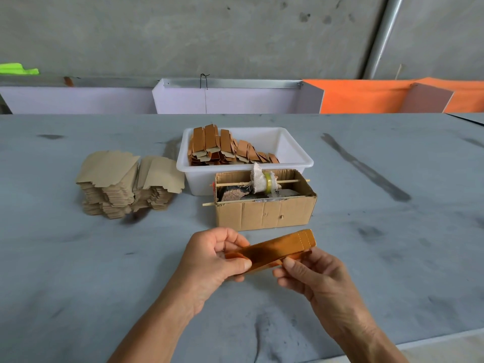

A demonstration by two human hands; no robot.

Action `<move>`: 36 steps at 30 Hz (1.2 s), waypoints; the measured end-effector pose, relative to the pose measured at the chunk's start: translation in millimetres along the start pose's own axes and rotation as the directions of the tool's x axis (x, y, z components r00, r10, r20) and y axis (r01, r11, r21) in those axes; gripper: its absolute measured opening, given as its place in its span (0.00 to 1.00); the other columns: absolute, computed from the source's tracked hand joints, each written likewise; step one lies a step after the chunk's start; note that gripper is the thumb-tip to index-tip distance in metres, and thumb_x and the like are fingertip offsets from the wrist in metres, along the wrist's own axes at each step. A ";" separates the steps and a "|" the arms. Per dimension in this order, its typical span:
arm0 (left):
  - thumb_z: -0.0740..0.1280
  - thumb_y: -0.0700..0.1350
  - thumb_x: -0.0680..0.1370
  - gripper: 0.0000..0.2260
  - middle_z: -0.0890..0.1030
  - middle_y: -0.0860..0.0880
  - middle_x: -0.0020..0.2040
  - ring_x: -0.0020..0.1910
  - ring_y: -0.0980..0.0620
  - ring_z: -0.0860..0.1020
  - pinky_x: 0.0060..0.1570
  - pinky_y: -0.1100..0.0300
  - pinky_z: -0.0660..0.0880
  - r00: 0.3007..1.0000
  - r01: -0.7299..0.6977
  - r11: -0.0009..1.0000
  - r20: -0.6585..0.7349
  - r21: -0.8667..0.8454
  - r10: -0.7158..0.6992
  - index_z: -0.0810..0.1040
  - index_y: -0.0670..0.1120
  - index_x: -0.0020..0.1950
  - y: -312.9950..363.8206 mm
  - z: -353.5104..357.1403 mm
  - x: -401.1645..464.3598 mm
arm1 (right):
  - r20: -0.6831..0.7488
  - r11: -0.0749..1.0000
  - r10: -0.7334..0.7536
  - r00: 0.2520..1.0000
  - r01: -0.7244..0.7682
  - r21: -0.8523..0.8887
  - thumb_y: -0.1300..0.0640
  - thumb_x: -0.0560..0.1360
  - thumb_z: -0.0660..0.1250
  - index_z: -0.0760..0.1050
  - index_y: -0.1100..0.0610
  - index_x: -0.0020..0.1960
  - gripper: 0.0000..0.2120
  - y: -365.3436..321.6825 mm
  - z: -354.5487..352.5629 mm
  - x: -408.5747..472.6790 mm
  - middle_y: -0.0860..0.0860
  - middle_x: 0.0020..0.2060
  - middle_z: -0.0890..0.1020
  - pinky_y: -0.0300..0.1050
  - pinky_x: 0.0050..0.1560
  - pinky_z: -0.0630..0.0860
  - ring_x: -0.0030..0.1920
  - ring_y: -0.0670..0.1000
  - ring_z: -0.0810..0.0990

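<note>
1. A grey bench (78, 271) is carrying all the work, with a bare concrete wall (183, 35) behind it.
2. Nearest, the left hand (209, 260) is pinching one end of a single orange sleeve (275, 247) between thumb and curled fingers. The right hand (311, 273) is gripping its lower edge nearer the other end. The sleeve is hanging just above the bench, in front of the box (264, 213).
3. This piece is looking folded flat and, as I judge it, is being pressed or checked before going on to the finished ones.
4. One open cardboard box is sitting just beyond, holding one tape roll (267, 182) threaded on one of two sticks (288, 181).
5. Touching the box behind, one white tub (296, 153) is holding folded sleeves (222, 148). They are filling roughly half of it, well over a dozen and too overlapped to count.
6. To the left, flat blanks (125, 179) are waiting in two leaning piles, too many to count, so most of the job is looking undone.
</note>
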State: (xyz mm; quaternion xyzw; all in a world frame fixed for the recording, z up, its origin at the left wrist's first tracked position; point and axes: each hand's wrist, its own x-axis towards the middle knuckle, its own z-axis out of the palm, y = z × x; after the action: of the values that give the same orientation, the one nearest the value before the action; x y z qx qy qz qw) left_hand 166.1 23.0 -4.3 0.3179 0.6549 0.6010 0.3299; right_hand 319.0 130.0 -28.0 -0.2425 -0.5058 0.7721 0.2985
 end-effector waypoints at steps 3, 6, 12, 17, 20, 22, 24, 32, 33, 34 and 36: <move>0.72 0.30 0.68 0.10 0.83 0.45 0.37 0.32 0.53 0.80 0.30 0.65 0.75 0.999 -0.024 0.995 -0.046 -0.092 0.020 0.81 0.44 0.43 -1.9 4.9 -0.2 | -0.119 0.998 0.038 0.992 -0.032 0.052 0.64 0.63 0.69 0.79 0.67 0.40 0.08 6.1 5.3 2.8 0.62 0.31 0.80 0.39 0.30 0.78 0.29 0.52 0.80; 0.78 0.41 0.59 0.19 0.83 0.48 0.37 0.36 0.52 0.81 0.34 0.61 0.78 0.991 0.029 0.906 -0.107 -0.422 -0.082 0.80 0.43 0.48 -11.0 14.5 -3.0 | -0.195 0.990 0.068 0.978 -0.042 0.131 0.65 0.64 0.69 0.77 0.67 0.40 0.06 9.2 10.3 5.9 0.57 0.29 0.78 0.37 0.29 0.77 0.28 0.49 0.78; 0.75 0.37 0.59 0.10 0.82 0.40 0.34 0.30 0.48 0.79 0.29 0.61 0.76 0.968 0.062 0.830 -0.169 -0.555 -0.186 0.82 0.39 0.38 -26.4 49.6 -8.5 | -0.163 0.971 0.122 0.979 -0.084 0.224 0.67 0.68 0.67 0.81 0.62 0.32 0.08 13.1 26.9 4.8 0.57 0.27 0.79 0.38 0.28 0.76 0.26 0.49 0.78; 0.72 0.38 0.63 0.09 0.82 0.36 0.36 0.31 0.45 0.81 0.29 0.60 0.78 0.965 0.091 0.774 -0.138 -0.626 -0.224 0.82 0.34 0.39 -25.3 44.3 1.0 | -0.158 0.959 0.174 0.972 -0.131 0.251 0.66 0.64 0.69 0.80 0.63 0.34 0.02 3.8 26.1 12.8 0.58 0.28 0.79 0.39 0.27 0.76 0.27 0.50 0.78; 0.71 0.39 0.66 0.09 0.83 0.35 0.38 0.33 0.45 0.83 0.30 0.60 0.78 0.979 0.064 0.814 -0.122 -0.578 -0.163 0.81 0.34 0.42 -22.3 39.1 7.3 | -0.167 0.944 0.231 0.959 -0.179 0.278 0.69 0.67 0.67 0.79 0.65 0.39 0.02 2.7 23.8 18.8 0.58 0.29 0.79 0.38 0.27 0.76 0.27 0.49 0.78; 0.70 0.37 0.69 0.07 0.83 0.37 0.38 0.34 0.45 0.83 0.31 0.60 0.79 0.977 0.020 0.868 -0.174 -0.497 -0.122 0.81 0.35 0.43 -22.6 36.0 13.0 | -0.181 0.951 0.250 0.951 -0.207 0.229 0.69 0.71 0.66 0.78 0.65 0.41 0.02 2.3 24.6 21.6 0.57 0.30 0.80 0.38 0.29 0.77 0.28 0.49 0.78; 0.69 0.35 0.72 0.03 0.83 0.39 0.35 0.32 0.46 0.82 0.31 0.59 0.79 0.971 -0.006 0.888 -0.216 -0.459 -0.105 0.81 0.35 0.43 -23.7 31.6 18.4 | -0.285 0.976 0.217 0.934 -0.202 0.081 0.67 0.72 0.68 0.79 0.63 0.40 0.04 0.5 22.6 25.9 0.56 0.32 0.80 0.41 0.32 0.76 0.30 0.49 0.79; 0.66 0.33 0.75 0.05 0.80 0.42 0.29 0.27 0.50 0.79 0.28 0.60 0.78 0.951 0.027 0.899 -0.267 -0.437 -0.158 0.79 0.36 0.40 -34.9 17.2 32.4 | -0.492 0.969 0.005 0.871 -0.126 -0.214 0.60 0.74 0.69 0.81 0.56 0.44 0.02 -17.2 18.7 57.4 0.51 0.39 0.81 0.41 0.37 0.72 0.40 0.48 0.75; 0.65 0.33 0.75 0.05 0.80 0.42 0.29 0.27 0.50 0.79 0.28 0.61 0.78 0.949 0.025 0.895 -0.271 -0.445 -0.162 0.78 0.35 0.40 -35.3 17.0 33.0 | -0.485 0.967 0.018 0.875 -0.138 -0.213 0.59 0.73 0.69 0.81 0.57 0.45 0.02 -17.2 20.8 62.2 0.52 0.40 0.81 0.41 0.38 0.72 0.40 0.49 0.75; 0.65 0.32 0.75 0.05 0.80 0.43 0.28 0.26 0.51 0.79 0.28 0.61 0.78 0.947 0.023 0.891 -0.275 -0.453 -0.164 0.78 0.35 0.40 -35.5 16.5 33.2 | -0.480 0.966 0.035 0.876 -0.153 -0.209 0.59 0.73 0.70 0.81 0.57 0.46 0.03 -16.6 22.4 66.8 0.53 0.41 0.81 0.41 0.38 0.72 0.41 0.49 0.76; 0.65 0.32 0.75 0.05 0.80 0.43 0.28 0.26 0.51 0.78 0.27 0.61 0.78 0.944 0.022 0.886 -0.281 -0.464 -0.171 0.78 0.36 0.39 -36.0 15.4 33.6 | -0.475 0.965 0.071 0.877 -0.180 -0.189 0.58 0.73 0.70 0.80 0.57 0.45 0.03 -14.7 24.2 73.9 0.54 0.41 0.81 0.42 0.38 0.73 0.42 0.50 0.76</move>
State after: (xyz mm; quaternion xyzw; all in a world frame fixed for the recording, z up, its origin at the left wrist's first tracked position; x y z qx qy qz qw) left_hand 158.4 56.5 -42.7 0.0988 0.5554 0.7627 0.3163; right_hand 253.8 171.4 -10.8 -0.4850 -0.4879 0.6464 0.3299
